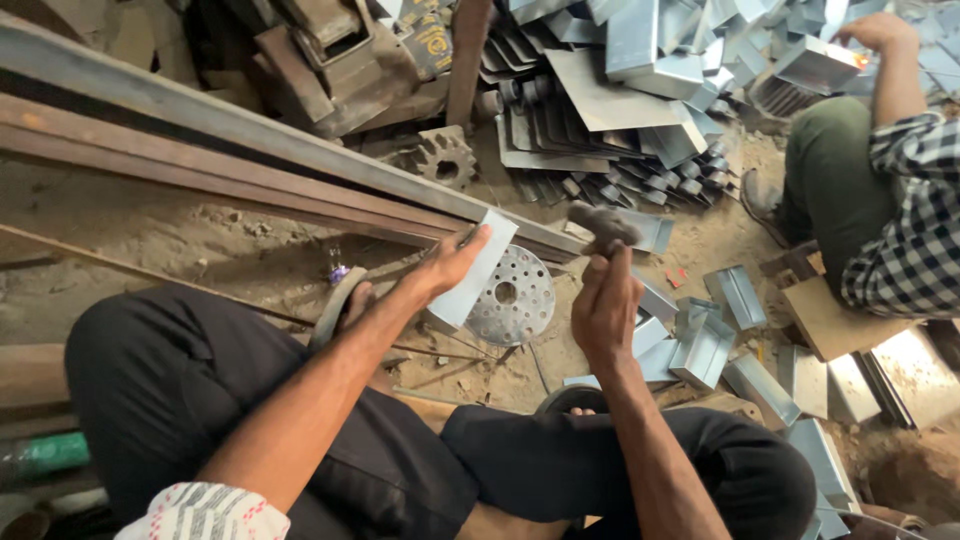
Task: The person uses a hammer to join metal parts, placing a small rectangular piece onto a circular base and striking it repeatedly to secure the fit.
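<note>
My left hand (448, 265) grips a bent strip of shiny sheet metal (475, 275) and holds it slanted over a round perforated metal disc (512, 297) lying on the dirt floor. My right hand (605, 305) is closed around the handle of a hammer, whose dark head (603, 225) is raised just right of the strip, above the disc. Both forearms reach forward over my knees in black trousers.
Long rusty steel bars (250, 150) run diagonally across the left. A gear (445, 158) lies beyond them. Piles of folded sheet-metal pieces (640, 70) fill the top; more lie at right (705, 345). A seated person in a checked shirt (915, 215) handles a piece at upper right.
</note>
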